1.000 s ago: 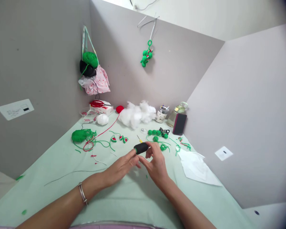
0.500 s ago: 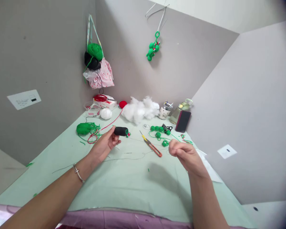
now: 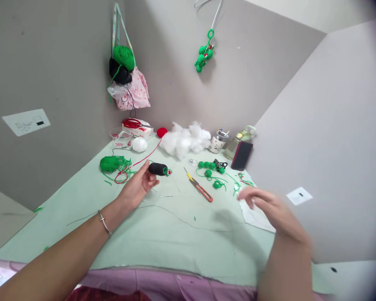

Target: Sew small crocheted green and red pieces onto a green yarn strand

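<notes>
My left hand is closed on a black thread spool, held on its side just above the green table cloth. A thin dark thread trails over the cloth from the left towards my right hand. That hand hovers over the right side of the cloth, above a white paper sheet. It is smeared by motion, so its fingers cannot be read. Orange-handled snips lie between my hands.
Behind lie a green yarn tangle, small green crochet balls, white stuffing, a jar, a bottle and a phone. A bag of yarn and a crochet piece hang on the grey partition walls.
My hands have separated. The left carried the spool left and back; the right swept out to the right, drawing thread across the cloth. The snips are now uncovered.
</notes>
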A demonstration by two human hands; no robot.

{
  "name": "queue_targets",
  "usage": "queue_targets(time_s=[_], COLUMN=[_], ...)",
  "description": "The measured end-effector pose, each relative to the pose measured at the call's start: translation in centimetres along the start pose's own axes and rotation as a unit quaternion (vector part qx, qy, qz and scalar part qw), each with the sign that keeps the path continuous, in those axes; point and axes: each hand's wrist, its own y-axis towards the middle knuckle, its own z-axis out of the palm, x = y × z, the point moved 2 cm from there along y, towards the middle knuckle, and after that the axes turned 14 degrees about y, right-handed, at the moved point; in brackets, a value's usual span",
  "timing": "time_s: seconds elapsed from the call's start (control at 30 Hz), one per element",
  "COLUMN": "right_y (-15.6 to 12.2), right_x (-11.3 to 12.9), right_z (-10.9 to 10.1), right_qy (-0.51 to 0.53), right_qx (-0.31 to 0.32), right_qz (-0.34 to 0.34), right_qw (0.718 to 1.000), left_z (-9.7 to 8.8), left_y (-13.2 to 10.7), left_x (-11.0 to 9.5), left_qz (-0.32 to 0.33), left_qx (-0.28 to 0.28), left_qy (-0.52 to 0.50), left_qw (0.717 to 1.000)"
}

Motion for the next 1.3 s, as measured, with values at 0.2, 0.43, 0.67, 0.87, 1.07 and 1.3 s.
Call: queue_targets(time_s=[0.2,0.43,0.67,0.87,1.07,1.3], right_y=[2.4,3.7,3.4,3.4,3.5,2.9], right_x=[0.5,5.0,4.6,4.5,6.4,4.2], right_z=[3.6,7.3,3.0,1.9,12.1,10.8], right_qy=[-0.060,0.038,-0.264,-0.134,0.252,0.331], right_qx=[-0.101,-0.044,-0.175,-0.262,0.146,0.103], right_qz=[0.044,0.030,-0.022,0.016,0.081,0.067], right_qw=[0.992,0.998,0.948,0.956,0.953,0.936], left_z=[1.1,1.7,1.4,1.4,1.6,0.8], left_y=[-0.8,-1.4,-1.1,-1.2,-1.5,-0.6], left_x=[0.5,0.8,0.5,0.6,1.1,1.1], left_qz=[0.009,0.009,0.005,-0.001,0.006,-0.002], left_qx=[0.060,0.131,0.127,0.136,0.151,0.072], left_qy=[0.055,0.095,0.048,0.052,0.110,0.068], left_qw=[0.997,0.987,0.991,0.989,0.982,0.995])
